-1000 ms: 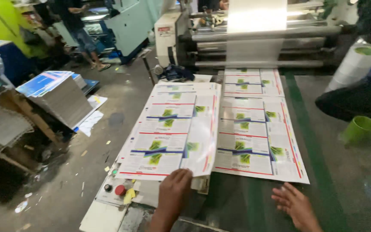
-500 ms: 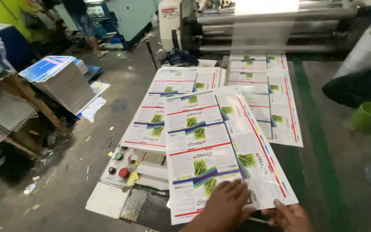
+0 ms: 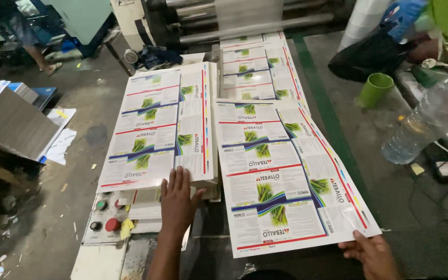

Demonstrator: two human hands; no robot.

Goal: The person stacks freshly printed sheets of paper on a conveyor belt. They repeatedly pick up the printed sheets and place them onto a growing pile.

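Leftmost, we see a slanted stack of grey board with printed sheets on top, standing on the floor well apart from the worktop. Scraps of paper lie on the floor just beside it. At the near left corner of the worktop sits a control panel with round buttons, one red and one green among them.

Next comes our left hand. It lies flat, fingers spread wide and holding nothing, with the palm pressing on the near edge of the stack of printed sheets. That stack rests along the left side of the worktop, its sheets white with green plant pictures and red and blue bands.

Just right of it, the loose printed sheet lies tilted, its near edge hanging past the near edge of the worktop and its far left corner beside the stack. Our right hand holds this sheet at its near right corner, the grip pinched narrow on the paper edge; the thumb shows on top, and we cannot see the fingers below.

Farther back, more printed sheets run toward the rollers of the machine at the far edge. A green stripe runs along the right side. Beyond it stand a green cup and, near the right edge, a clear plastic bottle lying tilted.
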